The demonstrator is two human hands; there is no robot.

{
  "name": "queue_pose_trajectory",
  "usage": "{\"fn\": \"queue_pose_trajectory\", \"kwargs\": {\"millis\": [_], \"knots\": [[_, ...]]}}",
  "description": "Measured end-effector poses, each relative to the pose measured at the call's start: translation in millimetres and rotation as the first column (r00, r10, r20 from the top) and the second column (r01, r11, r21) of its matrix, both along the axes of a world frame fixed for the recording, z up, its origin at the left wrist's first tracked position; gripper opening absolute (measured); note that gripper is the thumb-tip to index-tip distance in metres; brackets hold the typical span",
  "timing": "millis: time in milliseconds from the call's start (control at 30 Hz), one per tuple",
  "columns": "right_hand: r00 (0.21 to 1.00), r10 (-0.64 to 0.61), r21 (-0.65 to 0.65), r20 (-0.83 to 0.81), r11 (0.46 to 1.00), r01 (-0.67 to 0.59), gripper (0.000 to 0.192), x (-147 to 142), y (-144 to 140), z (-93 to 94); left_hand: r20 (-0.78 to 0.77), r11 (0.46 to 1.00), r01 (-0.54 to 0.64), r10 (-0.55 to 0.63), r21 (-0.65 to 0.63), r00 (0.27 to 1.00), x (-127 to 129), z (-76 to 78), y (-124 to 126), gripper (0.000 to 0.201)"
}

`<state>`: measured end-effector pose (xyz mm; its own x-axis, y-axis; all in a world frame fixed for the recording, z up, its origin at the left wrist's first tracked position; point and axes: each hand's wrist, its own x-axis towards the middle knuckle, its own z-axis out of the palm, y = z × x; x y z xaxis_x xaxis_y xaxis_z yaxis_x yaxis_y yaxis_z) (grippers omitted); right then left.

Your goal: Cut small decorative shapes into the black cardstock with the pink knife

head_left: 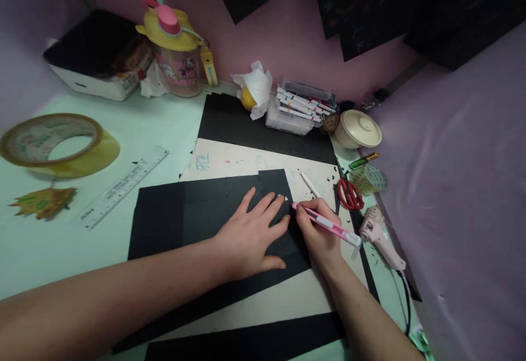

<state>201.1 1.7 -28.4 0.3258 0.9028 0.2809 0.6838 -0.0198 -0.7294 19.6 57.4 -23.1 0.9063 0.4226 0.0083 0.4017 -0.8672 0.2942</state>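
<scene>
My left hand (255, 232) lies flat with its fingers spread on folded black card (164, 213), pressing it against a pale board (230, 306). In my right hand (322, 235) is a slim pink craft knife (329, 225), gripped like a pen. Its tip meets the card's right part, just beyond my left fingertips; the blade itself is too small to make out. Small white spots show in the card near those fingertips. A white pen (309, 183) lies on the board just above my right hand.
Red-handled scissors (350, 194), a tape roll (367, 179) and a glue gun (382, 238) lie to the right. Leftward are a large tape roll (82, 161), a ruler (127, 188) and a leaf (43, 201). A jug (176, 65) and a marker box (290, 120) stand behind.
</scene>
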Motion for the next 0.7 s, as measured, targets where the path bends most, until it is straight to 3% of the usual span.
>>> {"fn": "queue_pose_trajectory", "kwargs": {"millis": [200, 500, 700], "knots": [[0.999, -0.012, 0.011, 0.039, 1.0, 0.011, 0.011, -1.1, -0.2, 0.4, 0.002, 1.0, -0.001, 0.001, -0.006, 1.0, -0.1, 0.5, -0.1, 0.077], [0.971, 0.092, 0.048, 0.22, 0.993, -0.105, 0.003, -4.1, -3.7, -2.9, 0.002, 0.999, 0.003, -0.003, -0.034, 1.0, -0.3, -1.3, -0.3, 0.074], [0.988, 0.058, 0.047, 0.141, 0.997, -0.065, 0.003, -3.8, -5.1, -2.8, 0.015, 0.999, -0.006, 0.006, -0.039, 1.0, 0.5, -2.5, -0.7, 0.077]]}}
